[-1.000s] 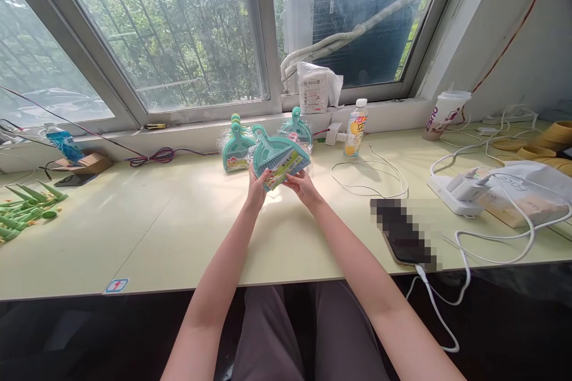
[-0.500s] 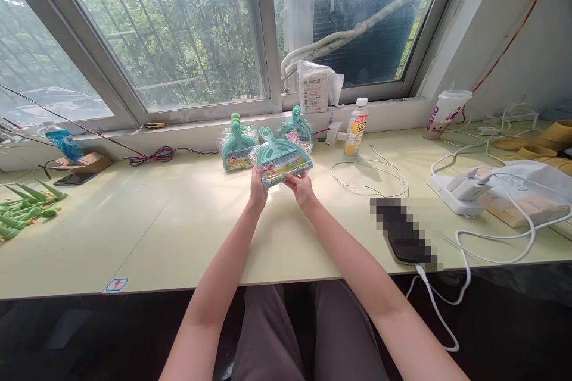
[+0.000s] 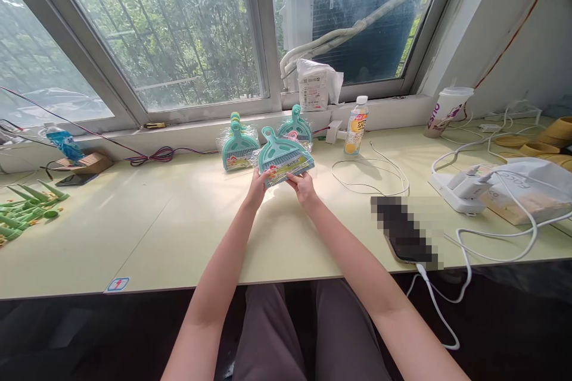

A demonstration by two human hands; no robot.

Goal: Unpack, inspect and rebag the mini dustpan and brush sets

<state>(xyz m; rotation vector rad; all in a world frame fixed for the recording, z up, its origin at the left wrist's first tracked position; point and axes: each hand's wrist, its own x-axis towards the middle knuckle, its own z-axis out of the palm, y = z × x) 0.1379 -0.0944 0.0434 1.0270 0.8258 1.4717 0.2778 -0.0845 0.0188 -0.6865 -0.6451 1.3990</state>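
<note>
At a pale table (image 3: 147, 220), a person's left hand (image 3: 256, 189) and right hand (image 3: 304, 188) grasp a wrapped turquoise dustpan (image 3: 284, 150), similar dustpans (image 3: 239, 144) beyond them.

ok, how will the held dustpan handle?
The dustpan is probably stiff: it shows no sag between the left hand and right hand. Likely light, as fingers at its lower edge support it. Its shiny wrap may slip.

Dustpan (image 3: 282, 146) is teal w/ yel/grn label (image 3: 292, 169), tabletop (image 3: 179, 238) pale yel-grn
</note>
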